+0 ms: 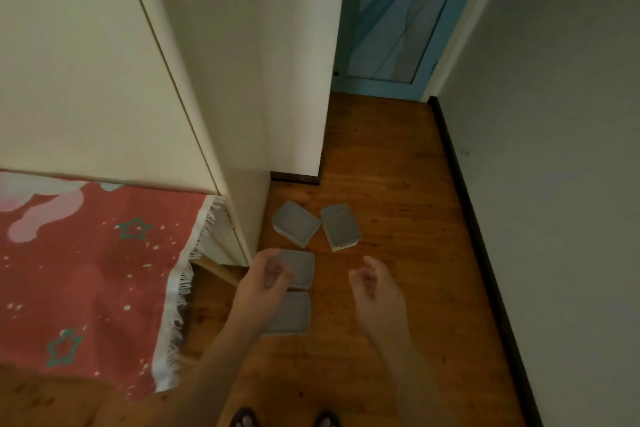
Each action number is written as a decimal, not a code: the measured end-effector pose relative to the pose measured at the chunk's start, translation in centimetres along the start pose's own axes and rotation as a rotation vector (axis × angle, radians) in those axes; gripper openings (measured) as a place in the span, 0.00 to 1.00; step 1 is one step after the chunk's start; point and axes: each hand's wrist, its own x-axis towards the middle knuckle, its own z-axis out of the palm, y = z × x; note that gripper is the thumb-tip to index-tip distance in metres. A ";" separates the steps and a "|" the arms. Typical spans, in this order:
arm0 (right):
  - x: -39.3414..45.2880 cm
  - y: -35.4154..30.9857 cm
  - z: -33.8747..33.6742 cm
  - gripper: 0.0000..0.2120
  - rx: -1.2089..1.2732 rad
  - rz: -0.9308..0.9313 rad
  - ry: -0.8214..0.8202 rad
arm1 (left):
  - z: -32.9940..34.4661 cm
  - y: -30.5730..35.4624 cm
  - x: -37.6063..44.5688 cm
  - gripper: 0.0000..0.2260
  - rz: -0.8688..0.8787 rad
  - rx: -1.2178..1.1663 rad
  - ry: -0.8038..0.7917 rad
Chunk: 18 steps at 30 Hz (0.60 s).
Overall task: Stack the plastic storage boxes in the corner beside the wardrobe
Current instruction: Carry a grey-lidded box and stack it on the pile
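Observation:
Several grey-lidded plastic storage boxes lie flat and apart on the wooden floor beside the cream wardrobe [194, 87]. One box [295, 223] sits nearest the corner, another [340, 226] to its right. A third box [300, 269] lies closer to me, partly behind my left hand [268, 276]. A fourth box [292, 314] shows under my left forearm. Both hands hover above the floor with fingers loosely curled, holding nothing. My right hand [372, 279] is over bare floor to the right of the boxes.
A red rug [86, 270] with stars and a white fringe covers the floor at left. A wall corner with dark skirting [294, 178] stands behind the boxes. A blue door [391, 17] closes the passage. The right wall [554, 149] runs alongside. My feet [284, 419] show at the bottom.

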 end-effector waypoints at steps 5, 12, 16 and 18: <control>2.8 0.5 2.0 0.24 -0.038 0.020 -0.033 | 0.6 -1.7 2.3 0.17 -0.037 -0.043 0.020; 6.8 1.0 6.5 0.24 -0.097 -0.031 -0.039 | 0.3 -5.8 7.0 0.14 -0.044 -0.058 0.016; 9.3 3.3 9.9 0.24 -0.091 -0.033 -0.016 | 1.5 -9.5 10.4 0.14 -0.039 -0.021 0.007; 10.6 4.8 11.9 0.24 -0.091 -0.044 -0.016 | 2.2 -11.8 12.1 0.14 -0.029 -0.009 0.020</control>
